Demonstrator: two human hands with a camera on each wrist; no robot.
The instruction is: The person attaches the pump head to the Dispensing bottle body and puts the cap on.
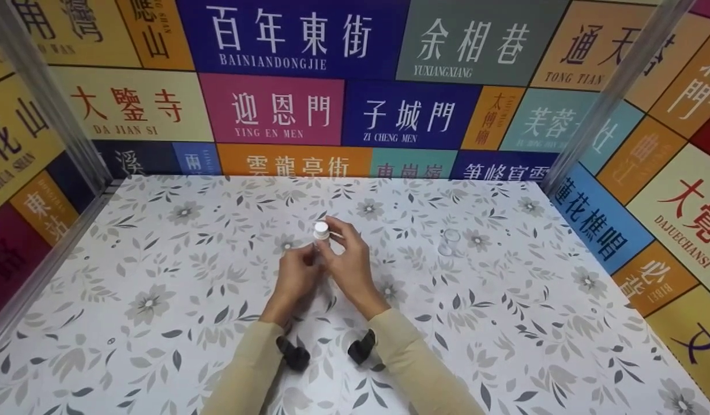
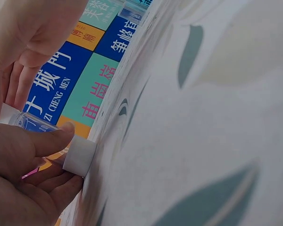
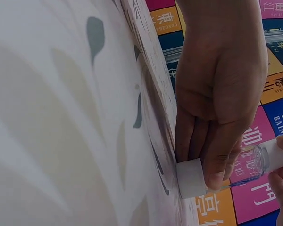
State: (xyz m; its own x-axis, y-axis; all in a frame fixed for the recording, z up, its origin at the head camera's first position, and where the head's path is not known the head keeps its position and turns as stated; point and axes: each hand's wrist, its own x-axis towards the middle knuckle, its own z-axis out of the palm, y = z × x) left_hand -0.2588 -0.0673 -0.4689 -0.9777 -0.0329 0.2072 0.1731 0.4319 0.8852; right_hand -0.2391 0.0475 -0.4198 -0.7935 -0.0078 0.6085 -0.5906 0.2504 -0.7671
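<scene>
A small clear bottle [image 3: 247, 165] with a white base and a white cap [image 1: 320, 229] stands upright between my two hands. My left hand [image 1: 299, 276] holds it low, thumb and fingers round the clear body just above the white base [image 2: 80, 156], which is right at the tabletop. Up at the top, my right hand [image 1: 352, 262] pinches the white cap between thumb and fingers. The right wrist view shows the left hand [image 3: 217, 94] from its inner side, with the right fingers [image 3: 280, 188] at the frame's edge. In the head view, the hands hide most of the clear body.
To the right of the hands, a small clear cup-shaped piece [image 1: 449, 242] sits on the floral-covered table [image 1: 216, 323]. Panels with printed lettering [image 1: 297, 34] close off the back and both sides. A black wrist device [image 1: 294, 354] is on each sleeve.
</scene>
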